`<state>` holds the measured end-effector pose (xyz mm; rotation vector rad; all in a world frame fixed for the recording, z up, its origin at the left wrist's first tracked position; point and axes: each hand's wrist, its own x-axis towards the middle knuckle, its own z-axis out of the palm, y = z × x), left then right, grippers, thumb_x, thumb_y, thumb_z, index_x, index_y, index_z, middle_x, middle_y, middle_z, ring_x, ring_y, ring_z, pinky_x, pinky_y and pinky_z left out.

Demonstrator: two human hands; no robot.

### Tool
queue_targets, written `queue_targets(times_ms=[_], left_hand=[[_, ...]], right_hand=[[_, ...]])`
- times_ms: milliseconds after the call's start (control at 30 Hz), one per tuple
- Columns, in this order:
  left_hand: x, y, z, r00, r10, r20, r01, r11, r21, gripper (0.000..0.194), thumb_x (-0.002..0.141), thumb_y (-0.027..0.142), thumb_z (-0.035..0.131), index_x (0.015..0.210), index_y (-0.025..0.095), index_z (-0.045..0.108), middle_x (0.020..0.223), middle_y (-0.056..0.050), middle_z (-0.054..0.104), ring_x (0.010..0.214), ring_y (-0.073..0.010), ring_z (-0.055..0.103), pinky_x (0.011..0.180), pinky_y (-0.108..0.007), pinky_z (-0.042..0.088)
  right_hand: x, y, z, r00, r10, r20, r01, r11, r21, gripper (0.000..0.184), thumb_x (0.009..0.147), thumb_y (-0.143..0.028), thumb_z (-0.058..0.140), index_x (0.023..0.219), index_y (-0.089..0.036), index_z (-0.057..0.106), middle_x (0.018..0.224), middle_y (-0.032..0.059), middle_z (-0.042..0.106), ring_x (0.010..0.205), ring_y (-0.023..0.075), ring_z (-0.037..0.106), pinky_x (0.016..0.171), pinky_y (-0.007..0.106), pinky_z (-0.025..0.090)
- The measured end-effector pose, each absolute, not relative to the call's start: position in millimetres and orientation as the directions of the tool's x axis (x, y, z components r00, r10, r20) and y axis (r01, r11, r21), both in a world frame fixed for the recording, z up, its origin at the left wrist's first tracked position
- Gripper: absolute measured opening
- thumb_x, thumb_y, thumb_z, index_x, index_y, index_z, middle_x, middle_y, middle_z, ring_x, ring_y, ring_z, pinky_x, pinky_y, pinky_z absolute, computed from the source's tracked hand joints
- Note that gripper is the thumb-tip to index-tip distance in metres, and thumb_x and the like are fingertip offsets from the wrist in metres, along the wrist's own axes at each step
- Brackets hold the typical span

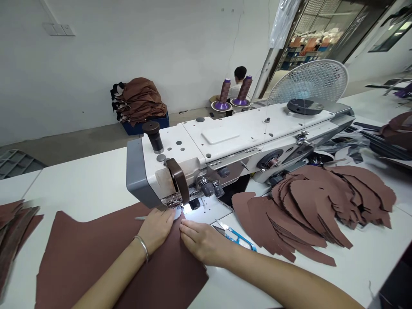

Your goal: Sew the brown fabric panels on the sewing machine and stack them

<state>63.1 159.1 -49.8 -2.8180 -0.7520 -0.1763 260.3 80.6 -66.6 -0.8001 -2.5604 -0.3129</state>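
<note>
Your left fingers (166, 219) and right fingers (189, 229) lie flat and slightly spread, open and gripping nothing, pressing the brown leather sheet (96, 262) against the desk (74, 189). The sheet runs under the presser foot (174, 201) between your two hands, and that pressure seems meant to keep it flat and steady at the needle. A bracelet (142, 248) circles your left wrist.

Just right of your right fingers, blue-handled snips (236, 238) lie ready on the desk, beside the lit needle plate (206, 210). Further right sits a fanned pile of cut leather pieces (309, 210), spread so each one is easy to pick up; a blurred stack (14, 227) lies far left of your left fingers.

Beyond your fingers rises the sewing machine (225, 146), fed by two thread cones (225, 92). Farther off stand a fan (309, 81), a co-worker (240, 79), and a leather bundle (138, 101) on a blue crate. No writing is legible.
</note>
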Motion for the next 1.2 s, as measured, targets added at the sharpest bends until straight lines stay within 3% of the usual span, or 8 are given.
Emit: queue_targets(times_ms=[300, 500, 667, 800, 933, 1200], left_hand=[[73.1, 153.2, -53.4, 0.850, 0.518, 0.092, 0.526, -0.840, -0.132, 0.034, 0.088, 0.007, 0.030, 0.096, 0.014, 0.062, 0.091, -0.010, 0.062, 0.081, -0.0208, 0.058, 0.068, -0.034, 0.044], [76.8, 147.6, -52.1, 0.875, 0.466, 0.133, 0.485, -0.849, -0.209, 0.028, 0.087, 0.005, 0.033, 0.089, 0.013, 0.060, 0.085, -0.009, 0.059, 0.076, -0.0211, 0.055, 0.065, -0.034, 0.043], [89.7, 136.6, -50.2, 0.793, 0.581, 0.183, 0.608, -0.776, -0.171, 0.028, 0.089, 0.006, 0.032, 0.083, 0.015, 0.058, 0.075, -0.005, 0.055, 0.071, -0.0195, 0.052, 0.065, -0.033, 0.043], [99.6, 128.3, -52.3, 0.707, 0.669, 0.231, 0.705, -0.691, -0.157, 0.026, 0.087, 0.004, 0.036, 0.078, 0.015, 0.058, 0.073, -0.004, 0.055, 0.069, -0.0190, 0.052, 0.066, -0.032, 0.046], [101.9, 125.4, -51.9, 0.666, 0.699, 0.260, 0.738, -0.667, -0.098, 0.022, 0.086, 0.004, 0.042, 0.080, 0.014, 0.061, 0.075, -0.005, 0.058, 0.071, -0.0199, 0.054, 0.066, -0.033, 0.050], [94.8, 132.2, -54.8, 0.652, 0.727, 0.216, 0.740, -0.672, 0.028, 0.022, 0.083, 0.004, 0.050, 0.097, 0.013, 0.064, 0.088, -0.006, 0.063, 0.085, -0.0204, 0.059, 0.079, -0.033, 0.051]], right_hand=[[258.1, 83.3, -67.3, -0.729, 0.505, 0.462, 0.603, 0.793, 0.084, 0.028, 0.091, -0.007, 0.035, 0.098, -0.001, 0.062, 0.106, 0.0181, 0.065, 0.109, 0.0246, 0.058, 0.112, 0.038, 0.034], [258.2, 83.6, -69.4, -0.719, 0.504, 0.479, 0.619, 0.777, 0.112, 0.028, 0.091, -0.007, 0.037, 0.101, 0.000, 0.062, 0.108, 0.0177, 0.064, 0.110, 0.0252, 0.058, 0.112, 0.039, 0.034], [254.5, 82.9, -68.5, -0.694, 0.502, 0.517, 0.643, 0.755, 0.130, 0.030, 0.091, -0.006, 0.035, 0.103, 0.001, 0.061, 0.107, 0.0200, 0.064, 0.109, 0.0290, 0.057, 0.106, 0.047, 0.040], [249.6, 83.2, -69.7, -0.680, 0.526, 0.511, 0.645, 0.760, 0.076, 0.030, 0.091, -0.006, 0.033, 0.103, 0.000, 0.060, 0.106, 0.0218, 0.064, 0.106, 0.0284, 0.059, 0.102, 0.048, 0.043], [245.5, 82.6, -75.5, -0.662, 0.546, 0.513, 0.658, 0.751, 0.050, 0.029, 0.091, -0.007, 0.034, 0.103, -0.001, 0.060, 0.106, 0.0213, 0.064, 0.102, 0.0278, 0.059, 0.099, 0.048, 0.045], [240.1, 81.2, -77.3, -0.666, 0.511, 0.544, 0.679, 0.718, 0.157, 0.033, 0.088, -0.007, 0.037, 0.110, 0.008, 0.056, 0.112, 0.0279, 0.060, 0.110, 0.0341, 0.057, 0.103, 0.050, 0.039]])
